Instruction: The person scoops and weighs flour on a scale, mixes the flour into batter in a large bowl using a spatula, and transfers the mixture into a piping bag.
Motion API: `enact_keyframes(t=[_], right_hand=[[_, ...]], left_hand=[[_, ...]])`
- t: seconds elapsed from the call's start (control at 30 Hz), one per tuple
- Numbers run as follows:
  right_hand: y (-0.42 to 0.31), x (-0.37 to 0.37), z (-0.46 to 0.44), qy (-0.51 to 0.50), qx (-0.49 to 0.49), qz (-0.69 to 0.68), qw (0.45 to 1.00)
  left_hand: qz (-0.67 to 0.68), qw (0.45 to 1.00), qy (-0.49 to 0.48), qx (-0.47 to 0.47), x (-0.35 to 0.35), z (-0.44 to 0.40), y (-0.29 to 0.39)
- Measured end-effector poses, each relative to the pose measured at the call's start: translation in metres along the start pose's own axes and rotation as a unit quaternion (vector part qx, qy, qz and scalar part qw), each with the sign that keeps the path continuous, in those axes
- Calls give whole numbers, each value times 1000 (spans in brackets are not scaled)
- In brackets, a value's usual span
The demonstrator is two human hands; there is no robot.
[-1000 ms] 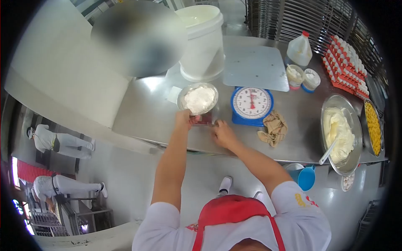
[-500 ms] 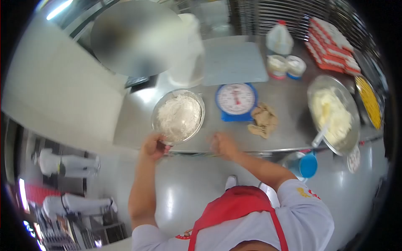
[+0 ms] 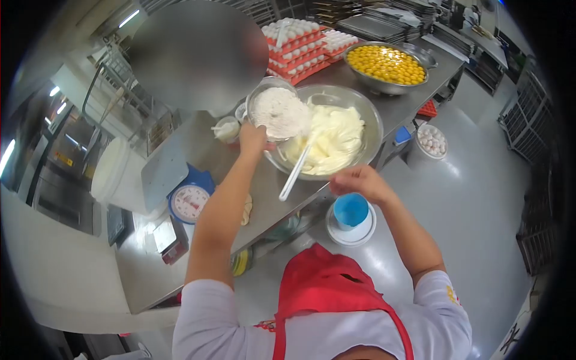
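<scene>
My left hand (image 3: pixel 255 139) grips the near rim of a metal bowl of flour (image 3: pixel 279 114). That bowl is raised and tilted over the left side of a large mixing bowl (image 3: pixel 377 135). Inside the large one is a pale yellow creamy mass (image 3: pixel 339 141), and a white-handled spatula (image 3: pixel 296 174) leans out over the near rim. My right hand (image 3: pixel 360 183) is beside the large bowl's near right rim, fingers curled together. Nothing shows in it, and whether it touches the rim I cannot tell.
Trays of eggs (image 3: pixel 294 45) and a bowl of yolks (image 3: pixel 387 65) stand behind. To the left are a blue dial scale (image 3: pixel 191 201) and a white bucket (image 3: pixel 123 180). A blue container (image 3: pixel 351 211) sits on a white lid below the table edge, near a bucket of eggshells (image 3: pixel 432 141).
The flour bowl has gone from the tabletop, left of the scale, to above the large mixing bowl, lifted by my left hand. My right hand has moved right. The view has turned right.
</scene>
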State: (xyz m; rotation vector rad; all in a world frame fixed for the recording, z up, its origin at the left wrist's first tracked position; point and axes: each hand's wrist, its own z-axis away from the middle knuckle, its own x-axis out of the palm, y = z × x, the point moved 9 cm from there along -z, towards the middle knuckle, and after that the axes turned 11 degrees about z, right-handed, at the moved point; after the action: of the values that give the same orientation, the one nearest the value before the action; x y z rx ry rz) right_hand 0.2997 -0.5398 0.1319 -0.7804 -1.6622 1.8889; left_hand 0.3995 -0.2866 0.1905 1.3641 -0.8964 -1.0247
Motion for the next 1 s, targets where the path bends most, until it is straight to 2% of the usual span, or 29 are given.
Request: enact_keyframes(t=[0.03, 0.07, 0.1, 0.13, 0.2, 0.27, 0.33, 0.4, 0.43, 0.6, 0.67, 0.73, 0.8, 0.83, 0.87, 0.9, 0.97, 1.0], right_hand=[[5, -29, -3, 76, 9, -74, 994], [10, -56, -5, 151, 16, -147, 977], [14, -74, -8, 178, 22, -160, 971], [16, -88, -16, 182, 16, -161, 970], [32, -113, -33, 193, 49, -268, 943], [35, -134, -51, 191, 48, -311, 930], [44, -153, -68, 215, 86, -371, 899], [40, -162, -88, 199, 79, -385, 898], [38, -163, -95, 198, 88, -402, 890], [29, -168, -117, 195, 106, -443, 869], [30, -176, -120, 228, 137, -447, 854], [17, -172, -135, 189, 99, -464, 860], [4, -158, -148, 143, 71, -474, 866], [2, -164, -150, 193, 95, -434, 875], [2, -165, -150, 239, 126, -385, 882], [1, -152, -154, 227, 137, -379, 886], [-26, -149, -161, 286, 25, -328, 900], [-32, -137, -171, 233, -27, -326, 916]], left_hand=[[-75, 995, 51, 29, 5, -13, -1], [-79, 995, 45, 37, 16, -24, -6], [-245, 957, 70, 138, 26, -28, 6], [-401, 881, 95, 233, 43, -21, 25], [-429, 875, 58, 217, 61, -27, 22], [-520, 799, 48, 298, 77, -35, 20], [-537, 778, 62, 320, 84, -32, 30], [-530, 750, 30, 395, 94, -16, 52], [-535, 747, 31, 393, 95, -14, 60], [-532, 700, 81, 470, 107, 10, 117], [-525, 701, 60, 480, 115, 18, 109], [-515, 700, 39, 493, 122, 20, 99], [-602, 686, -1, 408, 120, 9, 75], [-588, 733, 6, 343, 106, 0, 77], [-586, 738, 17, 335, 95, -4, 77], [-541, 763, 92, 341, 66, -7, 84], [-463, 791, 216, 336, -4, -2, 102], [-420, 813, 234, 330, -45, 8, 111]])
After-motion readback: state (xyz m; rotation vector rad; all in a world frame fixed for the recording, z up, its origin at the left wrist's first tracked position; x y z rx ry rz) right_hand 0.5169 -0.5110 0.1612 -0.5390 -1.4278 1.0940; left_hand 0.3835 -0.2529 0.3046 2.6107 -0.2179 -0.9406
